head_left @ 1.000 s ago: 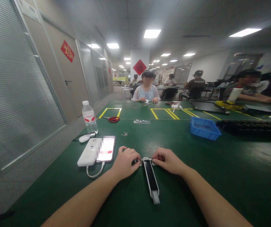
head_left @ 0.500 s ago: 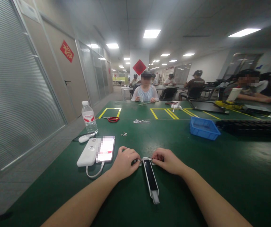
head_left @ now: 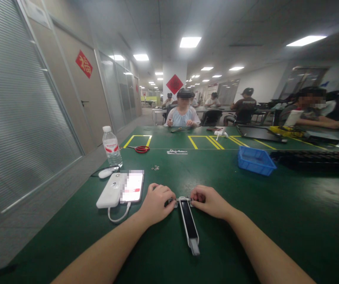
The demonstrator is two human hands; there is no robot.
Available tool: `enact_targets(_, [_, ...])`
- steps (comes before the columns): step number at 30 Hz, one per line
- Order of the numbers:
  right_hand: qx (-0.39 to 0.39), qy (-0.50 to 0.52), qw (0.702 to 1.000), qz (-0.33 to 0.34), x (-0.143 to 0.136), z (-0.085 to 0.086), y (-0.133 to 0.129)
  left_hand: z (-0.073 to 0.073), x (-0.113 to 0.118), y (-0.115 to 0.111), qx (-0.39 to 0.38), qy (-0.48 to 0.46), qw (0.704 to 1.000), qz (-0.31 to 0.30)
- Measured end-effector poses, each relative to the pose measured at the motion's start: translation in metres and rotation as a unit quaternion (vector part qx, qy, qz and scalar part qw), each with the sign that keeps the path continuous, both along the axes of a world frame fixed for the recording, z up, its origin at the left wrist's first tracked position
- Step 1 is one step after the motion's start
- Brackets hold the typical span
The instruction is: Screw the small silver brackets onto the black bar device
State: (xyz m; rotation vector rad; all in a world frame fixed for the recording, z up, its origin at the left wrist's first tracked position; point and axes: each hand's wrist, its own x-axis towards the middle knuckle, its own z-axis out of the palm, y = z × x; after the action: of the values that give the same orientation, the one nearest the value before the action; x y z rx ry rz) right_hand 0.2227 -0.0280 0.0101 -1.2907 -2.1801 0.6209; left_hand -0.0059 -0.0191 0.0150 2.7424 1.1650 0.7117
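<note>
A long narrow device with a white frame and dark centre [head_left: 188, 219] lies on the green table, its grey end toward me. At its far end, a small crosspiece sticks out on both sides. My left hand [head_left: 158, 202] pinches the left end of this crosspiece between thumb and fingers. On the other side, my right hand [head_left: 207, 200] is closed at the right end, fingers curled. The fingertips hide most of both ends, so any small part between them is too small to make out.
Left of my hands lie a white power bank [head_left: 109, 191], a lit phone [head_left: 132, 187] and a water bottle [head_left: 111, 148]. Farther off are small metal rings [head_left: 155, 168], red scissors [head_left: 141, 149] and a blue basket [head_left: 255, 160]. A person [head_left: 182, 112] sits opposite.
My hands and the device have hardly moved. Across the table, the person's hands and the thin item before them have shifted slightly.
</note>
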Motion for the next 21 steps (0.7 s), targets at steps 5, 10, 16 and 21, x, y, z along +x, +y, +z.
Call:
enact_targets(5, [-0.002,0.001,1.000,0.001,-0.0005,0.0035,-0.0001,-0.0008,-0.0005,-0.0005,-0.003,0.003,1.000,-0.001])
enact_targets(10, [0.007,-0.001,1.000,0.001,0.0005,0.0022,0.0004,-0.0005,-0.0004,0.0002,-0.001,0.003,1.000,-0.001])
enact_targets(16, [0.029,-0.002,1.000,0.005,0.0020,-0.0015,0.0012,0.0022,0.0000,-0.0009,-0.005,-0.002,1.000,-0.001])
enact_targets(21, [0.035,-0.001,0.999,0.005,0.0013,-0.0002,0.0004,0.0012,-0.0003,-0.0010,-0.003,-0.002,1.000,-0.008])
